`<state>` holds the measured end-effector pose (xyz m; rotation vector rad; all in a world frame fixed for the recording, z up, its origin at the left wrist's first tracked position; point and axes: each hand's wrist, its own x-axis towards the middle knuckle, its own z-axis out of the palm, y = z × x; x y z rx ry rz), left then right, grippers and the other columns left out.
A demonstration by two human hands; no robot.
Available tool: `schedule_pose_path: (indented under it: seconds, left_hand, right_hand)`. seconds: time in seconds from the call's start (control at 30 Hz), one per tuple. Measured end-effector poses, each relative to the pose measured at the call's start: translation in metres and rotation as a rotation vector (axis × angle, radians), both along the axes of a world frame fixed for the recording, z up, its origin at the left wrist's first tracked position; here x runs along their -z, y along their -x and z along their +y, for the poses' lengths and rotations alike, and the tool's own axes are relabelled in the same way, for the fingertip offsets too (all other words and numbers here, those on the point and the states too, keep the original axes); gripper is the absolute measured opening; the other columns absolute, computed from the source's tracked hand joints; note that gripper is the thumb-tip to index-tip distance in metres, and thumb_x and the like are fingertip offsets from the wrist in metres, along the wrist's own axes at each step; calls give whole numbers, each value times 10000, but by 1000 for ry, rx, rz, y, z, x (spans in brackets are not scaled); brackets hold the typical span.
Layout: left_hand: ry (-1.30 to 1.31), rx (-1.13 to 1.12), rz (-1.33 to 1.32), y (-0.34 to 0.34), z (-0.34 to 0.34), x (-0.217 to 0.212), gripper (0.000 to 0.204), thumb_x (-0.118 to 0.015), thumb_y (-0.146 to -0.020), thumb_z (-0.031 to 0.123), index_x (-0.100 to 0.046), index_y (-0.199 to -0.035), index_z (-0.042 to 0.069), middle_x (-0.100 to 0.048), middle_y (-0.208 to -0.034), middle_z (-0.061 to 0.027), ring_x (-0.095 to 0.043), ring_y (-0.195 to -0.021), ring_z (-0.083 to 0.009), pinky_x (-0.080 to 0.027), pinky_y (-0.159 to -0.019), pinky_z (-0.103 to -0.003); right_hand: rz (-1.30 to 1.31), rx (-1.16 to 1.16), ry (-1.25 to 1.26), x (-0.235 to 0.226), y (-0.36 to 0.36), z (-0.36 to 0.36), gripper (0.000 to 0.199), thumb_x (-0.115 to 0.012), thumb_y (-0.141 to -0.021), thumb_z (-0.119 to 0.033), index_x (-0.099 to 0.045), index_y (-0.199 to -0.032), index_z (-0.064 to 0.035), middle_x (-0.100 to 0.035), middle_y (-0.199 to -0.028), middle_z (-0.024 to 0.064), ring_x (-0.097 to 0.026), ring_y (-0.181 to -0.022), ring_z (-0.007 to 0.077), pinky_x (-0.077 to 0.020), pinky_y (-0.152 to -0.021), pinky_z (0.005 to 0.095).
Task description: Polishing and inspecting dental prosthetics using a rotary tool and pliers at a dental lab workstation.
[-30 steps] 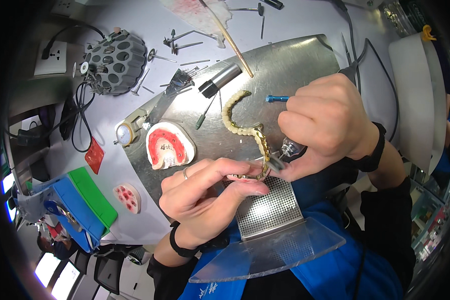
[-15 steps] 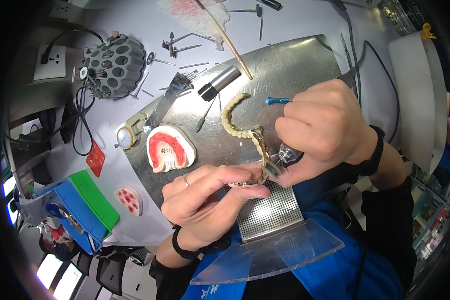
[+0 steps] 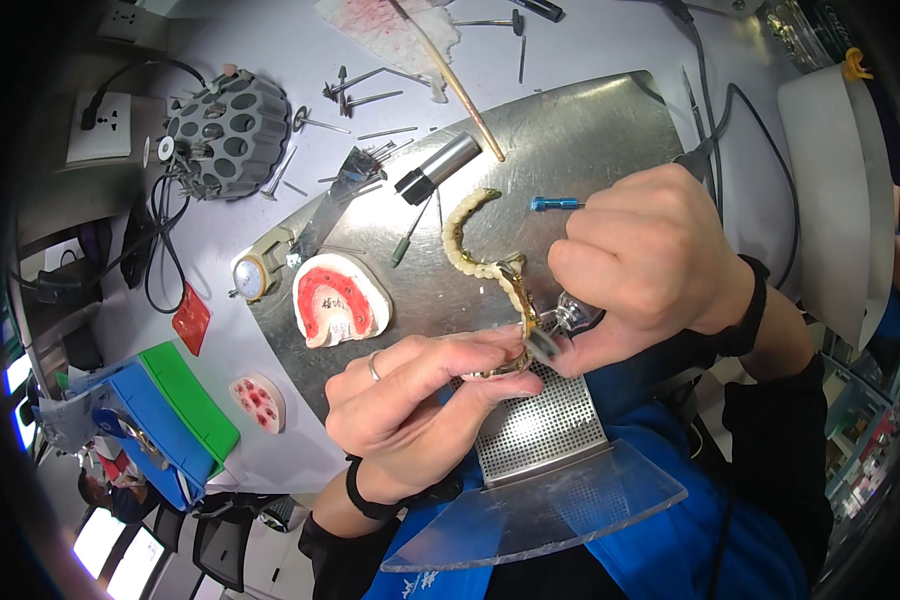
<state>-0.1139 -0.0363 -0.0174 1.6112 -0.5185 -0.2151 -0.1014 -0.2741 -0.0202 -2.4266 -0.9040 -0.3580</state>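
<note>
Between its thumb and fingers, my left hand [image 3: 405,395] pinches a dental bridge [image 3: 518,290], an arch with cream teeth and a gold metal underside. My right hand [image 3: 660,250] is closed around a rotary handpiece [image 3: 577,313]. The handpiece's grey grinding wheel [image 3: 542,346] is at the bridge's inner edge, near my left fingertips; whether it touches is hard to see. A second cream dental arch [image 3: 457,230] lies on the metal plate just beyond, seeming to meet the held bridge's far end. A blue-handled small driver [image 3: 553,203] lies beyond my right knuckles.
Left of my left hand stands a plaster model [image 3: 370,310] with a red ridge. Farther off are a metal cylinder [image 3: 450,160], loose burs [image 3: 402,248], a brush [image 3: 460,90] and a grey bur holder [image 3: 228,140]. A perforated metal rest [image 3: 535,430] and clear shield [image 3: 540,515] sit nearest me.
The grinding wheel has shifted slightly nearer me along the bridge, and the held bridge has tilted a little. Both hands keep their grip.
</note>
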Motion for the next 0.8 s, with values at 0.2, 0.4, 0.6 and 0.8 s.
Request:
schedule_pose_path:
  seconds: [0.2, 0.4, 0.6, 0.8]
  left_hand:
    - [-24, 3, 19, 1, 0, -4, 241, -834, -723, -79, -709, -929, -78, -753, -899, -195, -761, -814, -236, -621, -696, -292]
    - [12, -11, 42, 3, 0, -3, 246, -826, -726, -96, -701, -938, -87, -749, -899, -202, -761, -819, -252, -626, -697, -303]
    - [48, 8, -1, 1, 2, 0, 257, -811, -739, -111, -696, -968, -90, -746, -927, -214, -761, -821, -254, -630, -712, -303]
    - [52, -7, 34, 3, 2, -1, 243, -813, -744, -92, -700, -959, -87, -748, -937, -211, -760, -823, -246, -628, -716, -297]
  right_hand:
    - [15, 1, 13, 0, 1, -1, 555, -824, -531, -433, -383, -576, -100, -341, -555, 18, -412, -422, 190, -292, -377, 331]
    - [5, 7, -5, 2, 0, -2, 559, -830, -531, -441, -393, -583, -97, -344, -557, 20, -415, -425, 194, -297, -380, 331]
    - [-32, 33, 22, -1, -2, -5, 567, -834, -533, -453, -400, -590, -93, -342, -561, 19, -426, -433, 199, -307, -386, 330]
    - [-28, 8, 17, 0, -2, -3, 564, -825, -546, -452, -392, -587, -93, -343, -563, 20, -431, -433, 197, -312, -388, 331]
